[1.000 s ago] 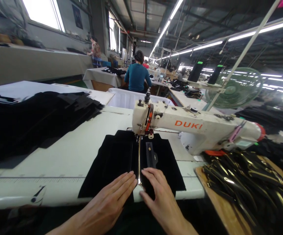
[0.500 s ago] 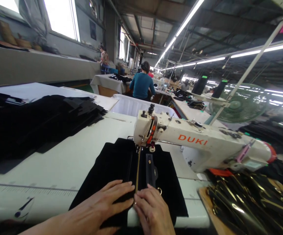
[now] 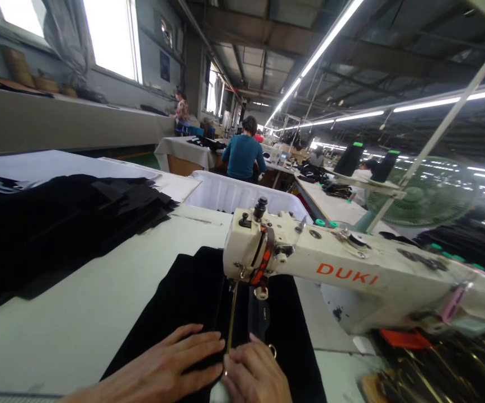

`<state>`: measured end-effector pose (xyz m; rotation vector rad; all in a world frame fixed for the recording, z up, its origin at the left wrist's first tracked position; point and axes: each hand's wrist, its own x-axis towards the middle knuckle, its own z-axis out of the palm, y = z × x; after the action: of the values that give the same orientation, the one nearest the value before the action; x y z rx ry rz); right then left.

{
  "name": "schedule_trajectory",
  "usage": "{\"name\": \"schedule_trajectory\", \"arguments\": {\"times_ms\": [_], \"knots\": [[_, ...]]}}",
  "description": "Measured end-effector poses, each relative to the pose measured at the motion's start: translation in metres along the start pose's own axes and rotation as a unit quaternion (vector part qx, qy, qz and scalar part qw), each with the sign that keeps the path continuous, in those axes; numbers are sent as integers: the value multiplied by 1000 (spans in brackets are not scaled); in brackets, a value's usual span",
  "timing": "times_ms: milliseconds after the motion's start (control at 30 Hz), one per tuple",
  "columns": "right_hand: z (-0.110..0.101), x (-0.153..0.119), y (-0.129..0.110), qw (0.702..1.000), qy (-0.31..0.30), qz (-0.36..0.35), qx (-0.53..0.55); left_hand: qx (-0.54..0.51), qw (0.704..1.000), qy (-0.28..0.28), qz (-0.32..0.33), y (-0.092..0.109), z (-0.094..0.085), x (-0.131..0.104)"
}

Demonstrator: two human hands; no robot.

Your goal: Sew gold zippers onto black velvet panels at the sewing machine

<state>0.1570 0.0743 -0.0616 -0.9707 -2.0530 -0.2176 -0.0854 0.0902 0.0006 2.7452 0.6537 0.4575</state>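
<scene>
Black cloth (image 3: 183, 296): I see it lying on the pale table (image 3: 141, 291), its far part under the sewing machine (image 3: 284, 252).
Gold zipper (image 3: 232, 319): runs along the cloth from below the machine's head to the hands; its near end is partly hidden from me by fingers.
Left hand (image 3: 175, 361): palm down on the cloth, left of the zipper, fingers stretched out and slightly apart.
Right hand (image 3: 259, 372): fingers curled close together over the zipper's near end; from my view I cannot tell whether they pinch it.
Black strip (image 3: 261, 316): lies on the cloth right of the zipper, beyond the right hand.
Gold ring (image 3: 272, 350): just beside the right hand's knuckles.
Left of table: I see a spread stack of black pieces (image 3: 57, 229).
Right of machine: an orange item (image 3: 404, 338) sits by dark gold-edged straps (image 3: 447, 366).
Behind machine: a white bin (image 3: 242, 191), then a person in a teal top (image 3: 242, 155), facing away.
</scene>
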Motion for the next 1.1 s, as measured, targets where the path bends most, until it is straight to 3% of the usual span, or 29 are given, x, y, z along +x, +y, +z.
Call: {"name": "schedule_trajectory", "arguments": {"times_ms": [67, 200, 400, 767, 900, 1100], "knots": [[2, 9, 2, 1000, 16, 8, 14, -18, 999, -14, -32, -4, -4, 3], [0, 27, 5, 999, -9, 25, 36, -36, 993, -76, -84, -6, -18, 16], [8, 34, 18, 995, -20, 65, 78, -22, 994, -85, -63, -15, -29, 33], [13, 57, 37, 983, -124, 126, 43, 36, 997, -70, -4, -53, -23, 49], [9, 64, 37, 979, -131, 154, 30, 60, 996, -66, 3, -62, -18, 55], [7, 65, 36, 950, -161, 252, -88, 63, 996, -56, 12, -72, -8, 53]]}}
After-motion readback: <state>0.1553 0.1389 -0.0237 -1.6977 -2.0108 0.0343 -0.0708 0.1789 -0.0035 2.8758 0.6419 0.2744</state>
